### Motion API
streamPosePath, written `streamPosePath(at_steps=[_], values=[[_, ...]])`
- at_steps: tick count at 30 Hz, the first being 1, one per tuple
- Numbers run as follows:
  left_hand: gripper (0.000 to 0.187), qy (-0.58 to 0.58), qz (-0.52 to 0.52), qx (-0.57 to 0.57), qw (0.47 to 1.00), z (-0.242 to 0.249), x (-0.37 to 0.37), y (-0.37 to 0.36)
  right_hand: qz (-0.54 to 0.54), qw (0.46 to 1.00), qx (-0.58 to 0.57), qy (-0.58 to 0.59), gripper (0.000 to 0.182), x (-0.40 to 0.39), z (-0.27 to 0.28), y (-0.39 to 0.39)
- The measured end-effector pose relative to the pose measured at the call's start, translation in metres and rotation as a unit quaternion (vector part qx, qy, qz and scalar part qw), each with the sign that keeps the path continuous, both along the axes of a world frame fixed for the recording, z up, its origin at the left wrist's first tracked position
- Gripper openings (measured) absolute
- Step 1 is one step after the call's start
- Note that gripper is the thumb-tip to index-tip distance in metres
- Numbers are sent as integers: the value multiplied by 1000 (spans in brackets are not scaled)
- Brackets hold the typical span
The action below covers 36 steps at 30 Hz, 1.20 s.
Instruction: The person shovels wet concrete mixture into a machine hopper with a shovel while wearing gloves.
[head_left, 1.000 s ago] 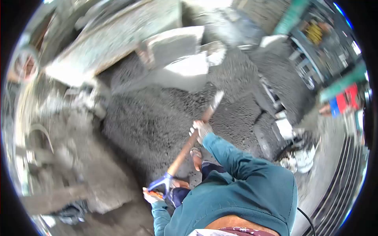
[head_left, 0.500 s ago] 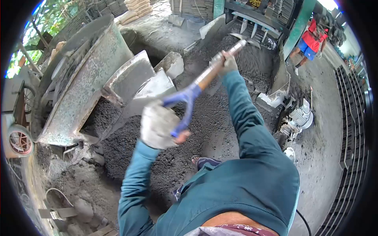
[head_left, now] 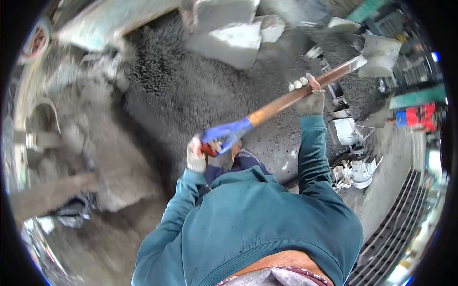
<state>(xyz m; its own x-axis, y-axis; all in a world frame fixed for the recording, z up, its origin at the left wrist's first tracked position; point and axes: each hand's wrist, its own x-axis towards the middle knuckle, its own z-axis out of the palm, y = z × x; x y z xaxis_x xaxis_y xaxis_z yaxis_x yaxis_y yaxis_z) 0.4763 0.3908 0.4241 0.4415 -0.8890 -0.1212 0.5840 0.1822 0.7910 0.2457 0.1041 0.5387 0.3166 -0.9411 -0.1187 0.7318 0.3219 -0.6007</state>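
Observation:
A shovel (head_left: 276, 108) with a wooden shaft and a blue handle lies slantwise across the view in front of my body. My left hand (head_left: 196, 155), in a pale glove, is closed on the grip end of the blue handle. Further up, my right hand (head_left: 309, 97) wraps round the shaft, its glove leaving fingertips bare. The pale metal blade (head_left: 380, 56) is at the upper right, over or beside the bed of dark mix; their contact cannot be made out. Below the shaft spreads dark, damp, grainy mix (head_left: 191, 88) on the floor.
A large metal drum (head_left: 119, 19) stands at the upper left, with pale metal plates (head_left: 238, 35) beside it. A motor (head_left: 361, 172) sits to the right. Beyond are a person in red (head_left: 422, 117) and slatted racks (head_left: 393, 229). Rubble (head_left: 119, 183) lies left.
The view has turned, so the drum and motor sit elsewhere in it. Both hands keep hold of the shovel. Its handle is now lower, nearer my body, and the blade faces the view more broadly.

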Motion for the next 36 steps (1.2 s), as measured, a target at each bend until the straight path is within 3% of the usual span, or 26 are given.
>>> streamPosePath(at_steps=[1, 3, 5, 6, 10, 11, 12, 13, 14, 15, 16, 17, 18, 19, 21, 22, 24, 25, 26, 27, 28, 29, 31, 34, 36], values=[[64, 67, 45, 115, 990, -6, 8, 12, 21, 999, 22, 12, 13, 21, -14, 11], [57, 138, 164, 283, 935, -49, 21, 46, 57, 996, 61, 33, 11, 59, -57, 33], [50, 159, 264, 345, 887, -76, 20, 89, 89, 982, 156, 61, 12, 93, -119, 60], [45, 239, 276, 311, 877, -111, 19, 124, 116, 972, 188, 82, 12, 108, -160, 75], [48, 250, 410, 456, 749, -139, -37, 242, 169, 836, 475, 214, 17, 146, -326, 186], [42, 292, 421, 455, 729, -135, -58, 280, 228, 817, 485, 211, 17, 139, -361, 229], [34, 254, 445, 496, 700, -146, -92, 336, 257, 762, 529, 270, 17, 128, -422, 280], [29, 228, 510, 428, 710, -119, -123, 352, 283, 721, 563, 288, 18, 112, -451, 328], [29, 216, 532, 550, 607, -129, -153, 400, 341, 651, 617, 281, 19, 101, -443, 375], [28, 196, 526, 576, 594, -100, -183, 414, 366, 656, 601, 274, 18, 82, -452, 423], [38, 182, 523, 609, 568, -90, -211, 444, 409, 612, 604, 305, 16, 70, -453, 461], [50, 283, 563, 600, 492, -93, -237, 487, 415, 608, 604, 305, 13, 60, -458, 495], [57, 357, 511, 637, 455, -81, -266, 530, 415, 608, 609, 294, 13, 60, -488, 506], [59, 343, 532, 683, 366, -66, -252, 498, 416, 606, 614, 286, 13, 65, -504, 506], [60, 306, 480, 635, 523, -70, -259, 501, 422, 605, 619, 271, 13, 73, -532, 496], [57, 283, 479, 635, 537, -83, -243, 480, 423, 607, 619, 264, 13, 77, -545, 489], [51, 257, 516, 652, 492, -168, -191, 411, 422, 613, 617, 257, 13, 81, -558, 466], [49, 254, 524, 663, 470, -207, -168, 370, 371, 682, 470, 419, 13, 125, -553, 404], [46, 249, 534, 665, 459, -238, -161, 337, 560, 544, 467, 414, 26, 128, -603, 353], [47, 213, 522, 647, 513, -270, -168, 322, 389, 671, 501, 384, 11, 115, -676, 356], [44, 190, 552, 649, 488, -290, -168, 304, 388, 690, 493, 361, 11, 112, -680, 340], [42, 189, 566, 631, 496, -298, -172, 304, 386, 707, 487, 337, 12, 113, -673, 326], [50, 165, 568, 621, 514, -287, -186, 305, 386, 680, 487, 388, 10, 114, -644, 322], [50, 190, 601, 627, 458, -265, -189, 307, 348, 704, 494, 373, 11, 99, -603, 338], [50, 222, 581, 628, 468, -252, -195, 325, 328, 720, 516, 328, 10, 84, -572, 335]])
